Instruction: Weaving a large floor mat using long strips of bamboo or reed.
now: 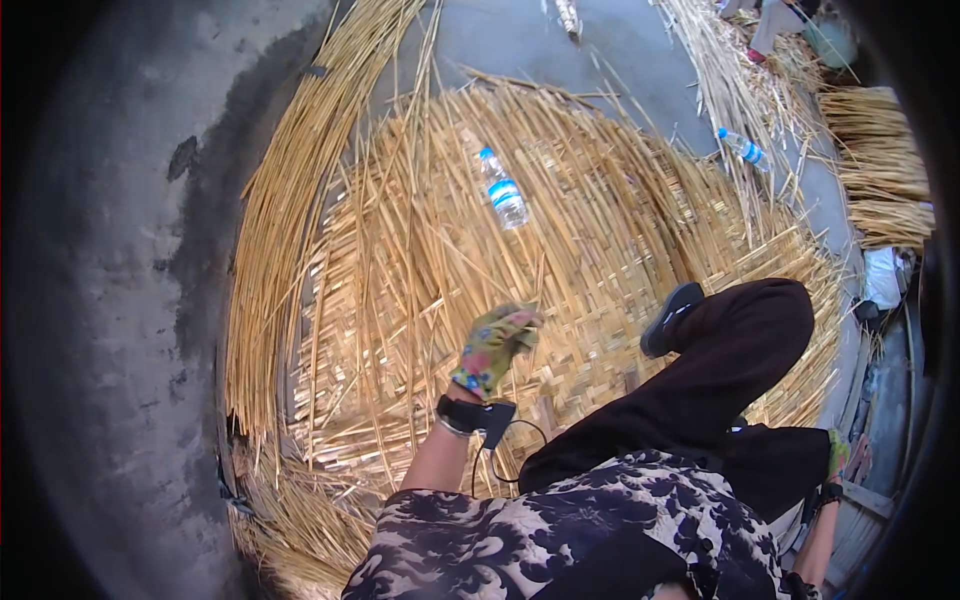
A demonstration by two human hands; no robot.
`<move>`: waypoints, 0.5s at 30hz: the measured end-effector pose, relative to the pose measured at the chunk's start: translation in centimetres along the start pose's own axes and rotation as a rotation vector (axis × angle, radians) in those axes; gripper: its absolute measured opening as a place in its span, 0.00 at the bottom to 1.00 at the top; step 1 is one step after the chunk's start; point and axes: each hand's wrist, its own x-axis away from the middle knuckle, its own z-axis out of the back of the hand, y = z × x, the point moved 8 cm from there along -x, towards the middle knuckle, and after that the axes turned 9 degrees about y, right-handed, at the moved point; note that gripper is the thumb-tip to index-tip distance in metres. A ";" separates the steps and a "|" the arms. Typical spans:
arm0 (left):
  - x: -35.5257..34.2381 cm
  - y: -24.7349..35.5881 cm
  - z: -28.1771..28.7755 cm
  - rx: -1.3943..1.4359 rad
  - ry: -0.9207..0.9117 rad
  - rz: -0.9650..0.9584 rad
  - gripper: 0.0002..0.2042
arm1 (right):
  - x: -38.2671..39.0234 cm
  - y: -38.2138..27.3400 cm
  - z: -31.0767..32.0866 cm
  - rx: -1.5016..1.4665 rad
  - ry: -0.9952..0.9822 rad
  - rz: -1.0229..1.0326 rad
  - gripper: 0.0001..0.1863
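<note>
Head view: can't tell your left hand's [494, 348] or right hand's [843, 457] grip; tugging that tan woven-reed mat [590, 370] could roll the clear plastic bottle [504, 192].

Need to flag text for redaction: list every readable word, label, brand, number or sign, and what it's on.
No text is legible.
Bottle near the centre, on the woven mat: blue-and-white label, print too small and blurred to read.
Bottle at upper right: blue-and-white label, likewise unreadable.
Black wrist device, left wrist: no lettering can be made out.
White item at far right: too blurred to tell whether it is printed.
</note>
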 end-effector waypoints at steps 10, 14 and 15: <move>3.4 6.0 -23.8 -0.057 -0.551 -0.002 0.11 | -1.8 -24.5 22.5 -1.254 0.273 -0.139 0.14; 7.5 6.1 -31.2 -0.118 -0.790 0.043 0.12 | -1.2 -34.9 25.4 -1.738 -0.182 0.078 0.21; 8.1 6.0 -32.4 -0.120 -0.823 0.091 0.13 | -1.3 -36.0 26.2 -1.793 -0.100 0.172 0.14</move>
